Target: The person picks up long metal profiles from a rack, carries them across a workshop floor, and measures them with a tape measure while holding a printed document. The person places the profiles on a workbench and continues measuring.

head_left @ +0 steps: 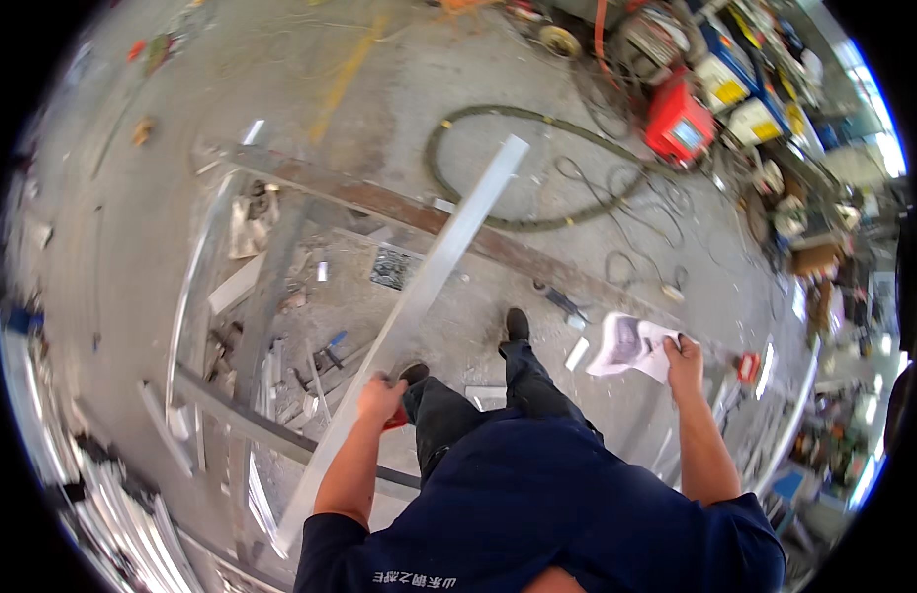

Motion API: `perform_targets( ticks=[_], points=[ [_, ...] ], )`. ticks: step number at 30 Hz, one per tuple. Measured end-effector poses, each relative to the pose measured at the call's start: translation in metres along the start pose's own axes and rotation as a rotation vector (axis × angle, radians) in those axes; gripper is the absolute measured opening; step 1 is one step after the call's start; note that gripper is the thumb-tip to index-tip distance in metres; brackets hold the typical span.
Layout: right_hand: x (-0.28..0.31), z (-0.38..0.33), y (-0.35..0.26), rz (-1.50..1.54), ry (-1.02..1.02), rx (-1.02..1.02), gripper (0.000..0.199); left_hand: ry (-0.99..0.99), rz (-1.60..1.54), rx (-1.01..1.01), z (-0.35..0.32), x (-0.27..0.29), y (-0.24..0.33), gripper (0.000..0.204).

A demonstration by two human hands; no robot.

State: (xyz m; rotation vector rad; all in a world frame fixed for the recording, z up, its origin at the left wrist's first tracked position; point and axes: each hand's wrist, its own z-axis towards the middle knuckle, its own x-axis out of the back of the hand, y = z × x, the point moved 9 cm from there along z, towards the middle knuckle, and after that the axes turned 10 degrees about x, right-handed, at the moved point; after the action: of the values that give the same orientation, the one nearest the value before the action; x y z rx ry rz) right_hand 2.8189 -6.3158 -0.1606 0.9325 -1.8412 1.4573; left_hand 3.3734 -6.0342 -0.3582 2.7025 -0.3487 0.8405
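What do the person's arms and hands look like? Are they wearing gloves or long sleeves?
No gloves: the left hand and right hand are both bare. The forearms are bare too, and I see no watch. The short sleeves are dark navy blue, like the rest of the shirt, which has pale lettering on it.

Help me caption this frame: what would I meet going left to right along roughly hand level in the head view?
Blue-handled tool → left grip at the long pale bar → right shoe → white strip → paper sheet in the right grip → small red object.
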Motion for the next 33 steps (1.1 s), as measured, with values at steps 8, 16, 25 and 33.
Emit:
perform_targets(
  ticks=[8,16,25,33],
  points=[
    [-0.159,0.072,-0.142,0.917,-0.462,-0.027,0.02,-0.657,-1.006,-0.112,-0.111,-0.059,0.22,0.055],
    [-0.215,0.015,-0.123,1.12,-0.947,-0.366,0.024,-0.303,-1.596,0.148,-0.119,-0.058,0.258,0.035],
    [-0.225,-0.018,-0.177,1.238,-1.368,-0.435,0.036,0.385,-1.39,-0.04,-0.138,-0.004,0.258,0.035],
    [-0.242,-0.023,-0.211,1.065,-1.346,-0.118,0.042,0.36,-1.58,-0.027,-0.125,0.006,0.228,0.037]
  ],
)
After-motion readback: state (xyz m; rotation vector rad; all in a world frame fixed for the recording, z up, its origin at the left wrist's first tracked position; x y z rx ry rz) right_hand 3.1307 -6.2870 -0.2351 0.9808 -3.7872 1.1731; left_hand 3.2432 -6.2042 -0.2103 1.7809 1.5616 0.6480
